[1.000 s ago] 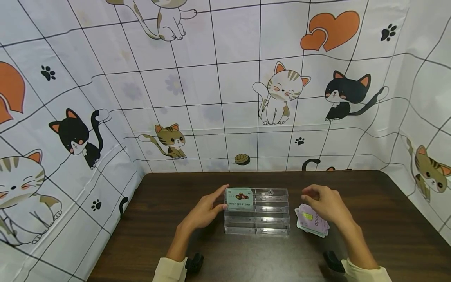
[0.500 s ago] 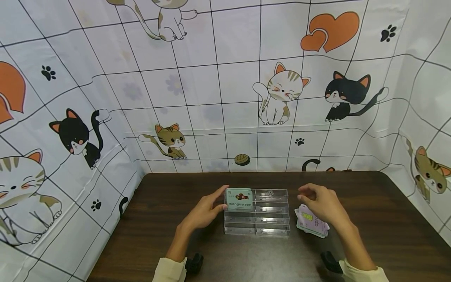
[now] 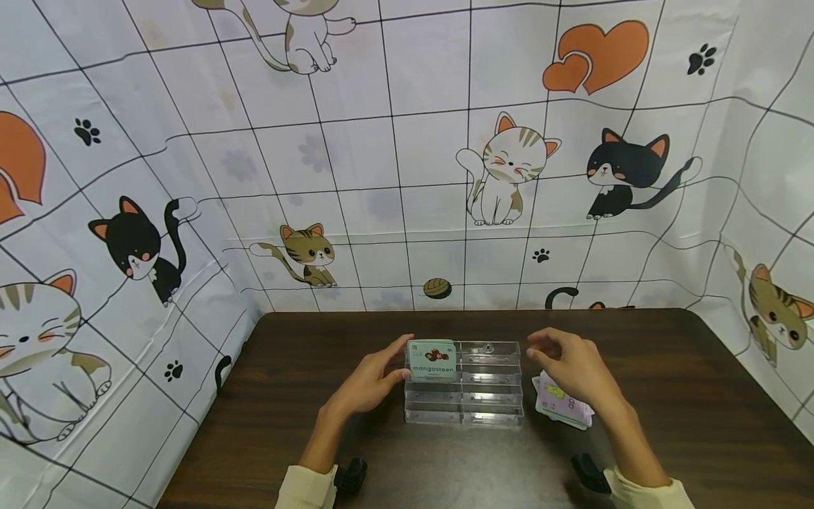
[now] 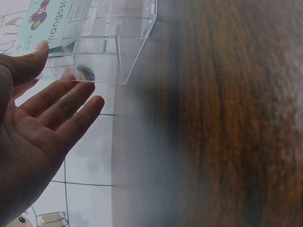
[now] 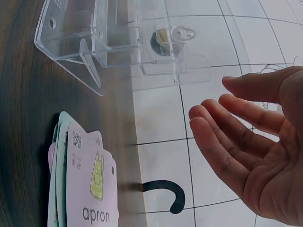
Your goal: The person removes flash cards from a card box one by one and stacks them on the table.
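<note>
1. Stack of cards (image 3: 562,408) partly covered by the right hand (image 3: 572,364); only the top lilac card reading "apron" legible in the right wrist view.
2. Clear tiered holder (image 3: 473,396) on the dark table (image 3: 286,396), hard to trace through its own transparency.
3. Teal "mangosteen" card (image 3: 432,359) standing upright in the back left slot.
4. Left hand (image 3: 369,382) relaxed, fingers straight, touching the holder's left side.
5. Right hand released, fingers loose, hovering above the stack.

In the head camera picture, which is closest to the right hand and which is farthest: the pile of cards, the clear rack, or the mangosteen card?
1. Pile of cards: right under the right hand.
2. Clear rack: just left of it.
3. Mangosteen card: far left end of the rack.
</note>
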`<state>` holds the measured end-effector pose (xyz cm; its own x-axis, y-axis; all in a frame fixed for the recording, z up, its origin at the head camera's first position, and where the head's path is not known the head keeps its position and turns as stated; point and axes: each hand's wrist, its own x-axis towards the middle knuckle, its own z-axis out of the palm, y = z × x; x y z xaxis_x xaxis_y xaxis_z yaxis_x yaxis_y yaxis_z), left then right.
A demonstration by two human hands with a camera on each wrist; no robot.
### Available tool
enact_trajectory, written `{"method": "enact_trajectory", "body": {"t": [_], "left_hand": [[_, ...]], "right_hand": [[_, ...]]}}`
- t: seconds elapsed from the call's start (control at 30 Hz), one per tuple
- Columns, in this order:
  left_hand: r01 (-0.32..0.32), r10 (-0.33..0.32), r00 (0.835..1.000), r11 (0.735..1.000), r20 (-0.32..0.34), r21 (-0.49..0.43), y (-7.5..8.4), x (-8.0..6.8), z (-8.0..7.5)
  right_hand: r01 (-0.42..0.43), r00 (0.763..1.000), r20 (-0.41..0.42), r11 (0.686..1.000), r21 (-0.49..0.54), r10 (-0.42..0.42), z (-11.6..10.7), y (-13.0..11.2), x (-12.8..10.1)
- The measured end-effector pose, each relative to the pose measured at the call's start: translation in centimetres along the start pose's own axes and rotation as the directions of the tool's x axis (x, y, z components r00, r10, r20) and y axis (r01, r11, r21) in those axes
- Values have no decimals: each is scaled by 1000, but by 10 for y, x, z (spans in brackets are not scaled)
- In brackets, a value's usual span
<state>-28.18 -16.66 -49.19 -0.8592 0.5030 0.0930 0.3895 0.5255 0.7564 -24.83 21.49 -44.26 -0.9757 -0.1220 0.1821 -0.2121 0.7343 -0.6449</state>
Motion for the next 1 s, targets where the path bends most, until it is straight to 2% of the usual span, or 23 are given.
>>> {"method": "enact_trajectory", "body": {"t": [0.4, 1.0], "left_hand": [[-4, 4, 1000, 1000, 4, -4, 1, -1, 0], [1, -1, 1000, 1000, 2, -14, 1, -1, 0]], "right_hand": [[21, 1000, 12, 999, 43, -22, 8, -8, 1], [26, 1000, -7, 999, 31, -26, 8, -14, 1]]}}
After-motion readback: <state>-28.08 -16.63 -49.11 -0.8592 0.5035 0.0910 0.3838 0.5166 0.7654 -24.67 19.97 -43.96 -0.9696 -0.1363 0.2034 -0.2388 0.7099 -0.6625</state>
